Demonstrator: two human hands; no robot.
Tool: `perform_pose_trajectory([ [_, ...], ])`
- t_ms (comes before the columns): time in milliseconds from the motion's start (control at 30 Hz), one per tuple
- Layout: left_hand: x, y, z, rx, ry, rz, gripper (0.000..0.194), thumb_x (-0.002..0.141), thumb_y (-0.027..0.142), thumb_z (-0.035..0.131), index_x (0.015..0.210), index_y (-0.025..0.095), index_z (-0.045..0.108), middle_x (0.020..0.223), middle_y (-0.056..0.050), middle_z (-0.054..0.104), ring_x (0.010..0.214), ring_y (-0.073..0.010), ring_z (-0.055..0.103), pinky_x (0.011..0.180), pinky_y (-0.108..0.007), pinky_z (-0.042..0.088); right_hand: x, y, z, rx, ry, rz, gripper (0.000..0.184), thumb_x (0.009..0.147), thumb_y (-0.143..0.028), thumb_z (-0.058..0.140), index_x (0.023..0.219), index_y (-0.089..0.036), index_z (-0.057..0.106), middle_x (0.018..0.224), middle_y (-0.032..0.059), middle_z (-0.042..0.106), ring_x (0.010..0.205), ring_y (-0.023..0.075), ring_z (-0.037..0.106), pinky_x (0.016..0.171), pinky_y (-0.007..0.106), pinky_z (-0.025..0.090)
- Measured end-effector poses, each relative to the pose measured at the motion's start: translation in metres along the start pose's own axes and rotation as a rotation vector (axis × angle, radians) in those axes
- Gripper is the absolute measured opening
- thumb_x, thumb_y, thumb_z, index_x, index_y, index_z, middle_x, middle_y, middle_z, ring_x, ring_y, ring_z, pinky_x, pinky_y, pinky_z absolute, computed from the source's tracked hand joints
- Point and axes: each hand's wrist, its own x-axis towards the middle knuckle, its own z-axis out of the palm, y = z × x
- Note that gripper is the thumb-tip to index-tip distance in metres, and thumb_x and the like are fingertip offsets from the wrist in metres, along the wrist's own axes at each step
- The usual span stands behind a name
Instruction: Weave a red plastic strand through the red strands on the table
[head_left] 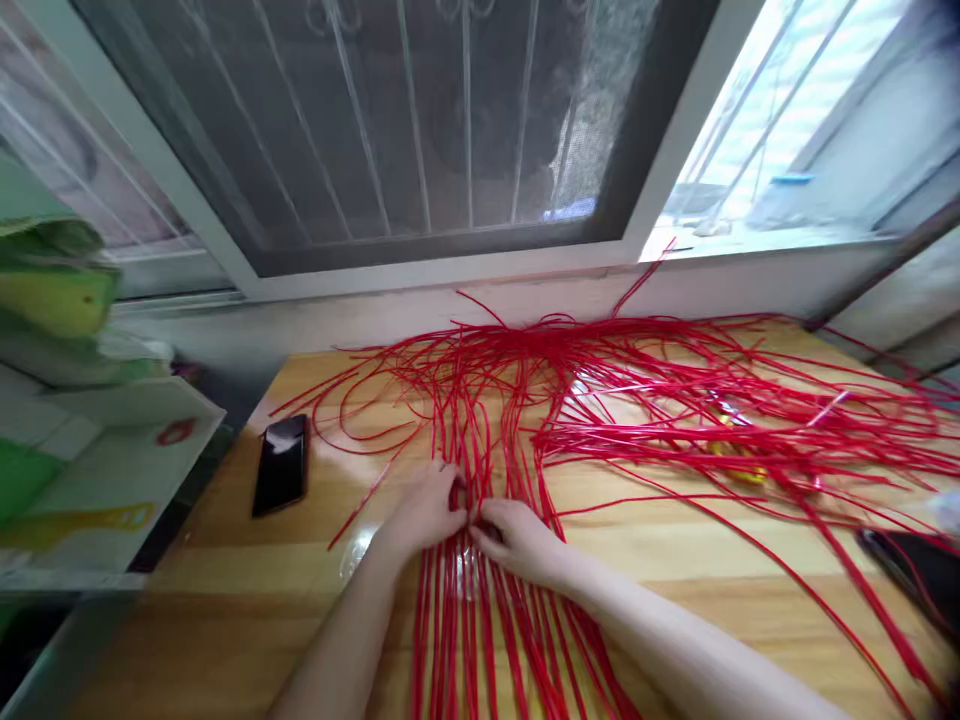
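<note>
Many long red cords (pixel 450 620) run down the wooden table (pixel 300 620) toward me, side by side. My left hand (pixel 429 505) pinches among these cords, its thumb and fingertips closed near the middle of the strands. Close against it, my right hand (pixel 517 540) also has thumb and fingers together, on the same cords. The fingertips of both hands nearly meet. Exactly which strands they hold is too small to make out. Beyond the hands, the cords spread into a loose tangle (pixel 540 345) at the table's far edge.
A black phone (pixel 281 465) lies left of the cords, and another dark object (pixel 911 570) sits at the right edge. More loose cords (pixel 675 440) cover the right side, over shiny gold wrapping (pixel 735 450). An open white box (pixel 142 470) stands at the left. A barred window (pixel 450 270) is behind.
</note>
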Motion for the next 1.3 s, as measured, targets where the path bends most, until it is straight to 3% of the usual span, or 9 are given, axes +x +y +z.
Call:
perform_pose_trajectory([
  [200,0.001,-0.005,0.000,-0.108,-0.029,-0.006,0.044,0.067,0.021,0.055,0.111,0.022,0.049,0.101,-0.004,0.050,0.095,-0.0181,0.048,0.085,-0.031,0.037,0.000,-0.001,0.000,0.008,-0.003,-0.007,0.012,0.077,-0.018,0.046,0.067,-0.017,0.051,0.064,0.0002,0.054,0.055,0.0094,0.044,0.051,0.019,0.030],
  [333,0.003,-0.003,0.002,-0.126,0.015,-0.016,0.053,0.069,0.020,0.055,0.120,0.028,0.044,0.099,-0.003,0.048,0.096,-0.0178,0.047,0.087,-0.031,0.036,0.001,0.000,0.001,0.022,0.003,-0.023,0.012,0.077,-0.017,0.045,0.067,-0.017,0.051,0.066,0.0004,0.055,0.056,0.0098,0.045,0.054,0.020,0.032],
  [633,0.012,0.004,0.012,0.108,0.238,-0.064,0.030,0.075,0.024,0.051,0.105,0.028,0.057,0.092,-0.005,0.048,0.092,-0.0204,0.045,0.084,-0.035,0.034,0.002,0.002,0.001,-0.010,-0.014,0.000,0.011,0.076,-0.018,0.046,0.067,-0.017,0.052,0.066,0.0004,0.055,0.057,0.0101,0.045,0.054,0.020,0.031],
  [833,0.012,-0.007,0.010,0.198,0.333,-0.113,0.040,0.073,0.023,0.053,0.113,0.027,0.049,0.094,-0.005,0.048,0.093,-0.0213,0.044,0.082,-0.034,0.033,0.002,0.001,-0.001,-0.002,-0.028,0.023,0.011,0.077,-0.020,0.046,0.070,-0.017,0.054,0.067,0.0008,0.057,0.059,0.0104,0.048,0.055,0.019,0.033],
  [933,0.013,-0.010,0.010,0.161,0.348,-0.141,0.036,0.073,0.024,0.053,0.109,0.025,0.050,0.093,-0.005,0.049,0.091,-0.0202,0.045,0.081,-0.033,0.035,0.002,0.002,0.000,-0.003,-0.028,0.039,0.012,0.078,-0.020,0.045,0.071,-0.017,0.054,0.069,0.0013,0.058,0.060,0.0107,0.049,0.055,0.020,0.033],
  [1067,0.015,-0.011,0.011,0.104,0.302,-0.085,0.018,0.076,0.019,0.049,0.090,0.024,0.059,0.089,-0.003,0.052,0.090,-0.0176,0.047,0.080,-0.031,0.035,0.002,0.002,0.001,0.000,-0.022,0.057,0.013,0.078,-0.022,0.045,0.069,-0.017,0.053,0.068,0.0015,0.058,0.060,0.0110,0.050,0.055,0.020,0.033],
  [1167,0.014,-0.010,0.011,0.103,0.264,-0.064,0.017,0.076,0.014,0.046,0.081,0.022,0.060,0.086,-0.002,0.054,0.087,-0.0160,0.049,0.078,-0.029,0.036,0.001,0.002,0.000,0.043,0.002,0.087,0.010,0.078,-0.022,0.045,0.072,-0.017,0.050,0.068,0.0009,0.057,0.059,0.0110,0.050,0.054,0.020,0.033],
  [1300,0.010,-0.007,0.009,0.154,0.284,-0.091,0.009,0.075,0.022,0.050,0.080,0.020,0.058,0.085,-0.003,0.054,0.085,-0.0175,0.049,0.079,-0.032,0.035,0.002,0.002,-0.002,0.171,0.040,0.114,0.006,0.077,-0.021,0.046,0.083,-0.019,0.045,0.069,-0.0009,0.056,0.059,0.0107,0.051,0.053,0.019,0.035],
])
